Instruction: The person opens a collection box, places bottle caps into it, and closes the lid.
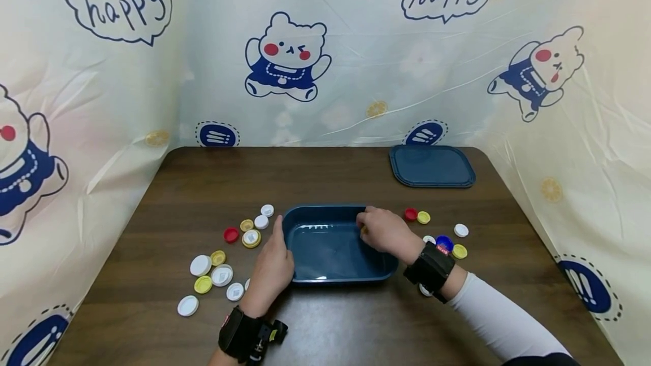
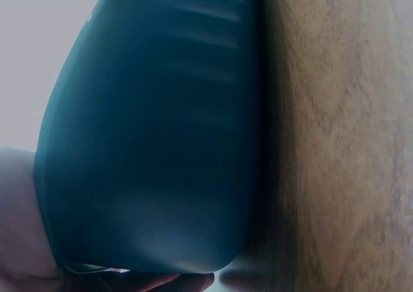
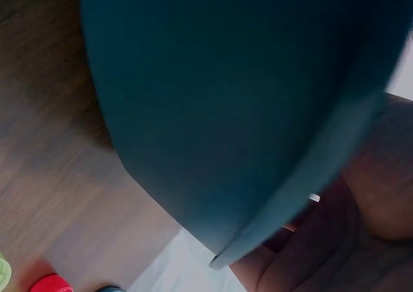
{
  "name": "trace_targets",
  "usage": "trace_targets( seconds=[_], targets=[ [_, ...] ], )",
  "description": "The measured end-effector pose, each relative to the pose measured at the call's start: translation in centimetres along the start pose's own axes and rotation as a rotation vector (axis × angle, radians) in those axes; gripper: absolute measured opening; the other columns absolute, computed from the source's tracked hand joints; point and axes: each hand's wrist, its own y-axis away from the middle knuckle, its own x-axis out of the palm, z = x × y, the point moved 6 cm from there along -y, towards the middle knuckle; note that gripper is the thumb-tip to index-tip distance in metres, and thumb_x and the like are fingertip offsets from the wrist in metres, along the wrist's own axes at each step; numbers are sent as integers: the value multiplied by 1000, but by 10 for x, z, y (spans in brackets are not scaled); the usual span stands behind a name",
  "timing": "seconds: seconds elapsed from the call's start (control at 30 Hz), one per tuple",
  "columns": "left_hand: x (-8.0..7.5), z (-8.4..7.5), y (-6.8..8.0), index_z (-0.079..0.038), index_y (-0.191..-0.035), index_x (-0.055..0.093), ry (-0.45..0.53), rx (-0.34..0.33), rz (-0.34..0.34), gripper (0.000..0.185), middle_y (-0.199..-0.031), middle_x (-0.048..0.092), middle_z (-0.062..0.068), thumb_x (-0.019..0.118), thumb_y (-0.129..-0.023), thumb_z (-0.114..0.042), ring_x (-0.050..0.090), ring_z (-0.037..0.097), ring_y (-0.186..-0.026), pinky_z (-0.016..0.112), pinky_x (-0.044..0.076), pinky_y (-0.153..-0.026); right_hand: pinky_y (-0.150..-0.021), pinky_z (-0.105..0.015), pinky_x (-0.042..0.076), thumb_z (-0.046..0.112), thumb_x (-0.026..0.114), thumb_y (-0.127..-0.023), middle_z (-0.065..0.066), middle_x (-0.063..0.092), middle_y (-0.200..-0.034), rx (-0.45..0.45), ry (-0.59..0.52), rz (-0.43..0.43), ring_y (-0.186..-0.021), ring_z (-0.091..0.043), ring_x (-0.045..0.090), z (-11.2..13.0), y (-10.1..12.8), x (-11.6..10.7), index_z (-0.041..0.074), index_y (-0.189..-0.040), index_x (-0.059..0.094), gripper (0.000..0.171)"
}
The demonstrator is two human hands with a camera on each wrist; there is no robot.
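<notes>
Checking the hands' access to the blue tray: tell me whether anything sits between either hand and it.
Nothing visible does. The left hand rests against the tray's left wall, and the right hand is over its right rim. The caps lie on the table outside it, on both sides.

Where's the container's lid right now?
In the head view the lid lies flat at the table's far right, beyond the blue container and apart from the red cap.
</notes>
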Motion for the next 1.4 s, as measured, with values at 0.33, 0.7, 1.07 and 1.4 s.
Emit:
trace_targets(
  seconds=[0.33,0.7,1.07,1.4],
  targets=[
    [0,0,0,6,-157,16,13,9,1,71,-139,52,32,49,-95,6,58,31,-90,47,50,-75,-62,-35,52,11,69,-93,-5,59,-88,-11,76,-42,-72,-19,53,3,-4,12,10,-100,73,8],
    [1,-2,0,6,-158,15,7,1,9,71,-140,52,31,49,-95,6,58,31,-91,46,51,-75,-81,-42,57,27,78,-89,-8,65,-121,-46,88,-36,-99,-24,61,14,12,-11,14,-125,70,39],
    [0,-1,0,4,-158,17,2,-12,-2,71,-132,57,29,50,-95,5,56,27,-81,40,46,-65,-97,-52,51,29,77,-90,-14,57,-141,-35,12,-74,-125,-35,56,-7,31,-52,11,-141,59,57],
    [-1,-1,1,6,-157,18,8,18,-20,72,-123,60,28,52,-94,5,53,25,-75,37,43,-61,-103,-58,44,23,73,-93,-23,52,-145,130,-98,-84,-133,-43,48,-80,25,-61,5,-144,54,58]
  ],
)
